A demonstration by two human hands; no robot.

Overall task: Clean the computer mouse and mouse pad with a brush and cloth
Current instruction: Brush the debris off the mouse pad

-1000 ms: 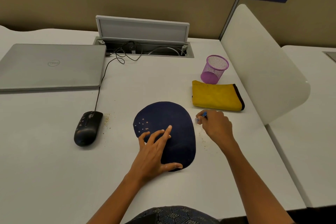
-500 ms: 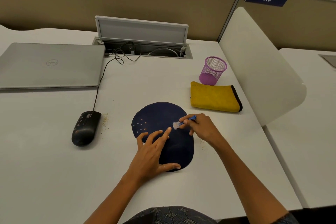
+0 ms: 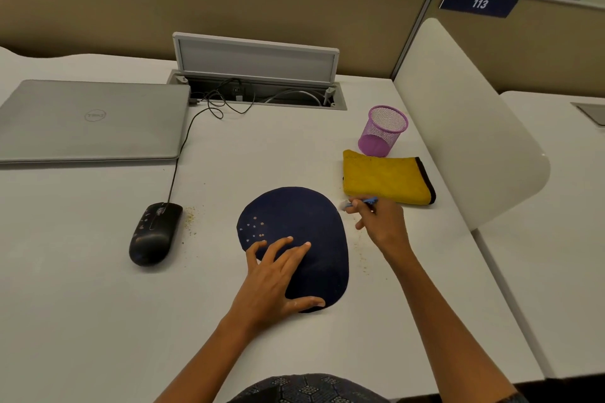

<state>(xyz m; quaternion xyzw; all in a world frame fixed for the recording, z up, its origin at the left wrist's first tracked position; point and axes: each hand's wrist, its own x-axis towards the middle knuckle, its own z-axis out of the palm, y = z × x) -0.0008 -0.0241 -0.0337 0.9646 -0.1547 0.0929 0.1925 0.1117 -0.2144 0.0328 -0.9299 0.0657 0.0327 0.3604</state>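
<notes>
**Q:** Item one, the pad?

**A:** Dark navy oval fabric mouse pad (image 3: 296, 239), flat on the white counter (image 3: 98, 321) in front of me. My left hand (image 3: 275, 281) rests on its near half, fingers straight and spread, thumb along the bottom edge, pinning it. Small pale dots show near its left edge; print or crumbs, I cannot tell.

**Q:** What changed?

**A:** Half a second ago my right hand (image 3: 381, 222) had the small blue-handled brush (image 3: 358, 203) over the pad's middle. Now the white bristles sit just past the pad's upper right edge. I judge that as one sweep finished, debris pushed off to the right; tan crumbs lie on the counter beside that edge. My right fingers are curled round the brush handle.

**Q:** Remaining items?

**A:** Black wired computer mouse (image 3: 154, 234), well left of the pad, crumbs beside it, untouched. Folded yellow cloth with black trim (image 3: 386, 177), just beyond my right hand, unused. Purple mesh cup (image 3: 383, 131) behind it. Closed grey laptop (image 3: 91, 121), far left.
</notes>
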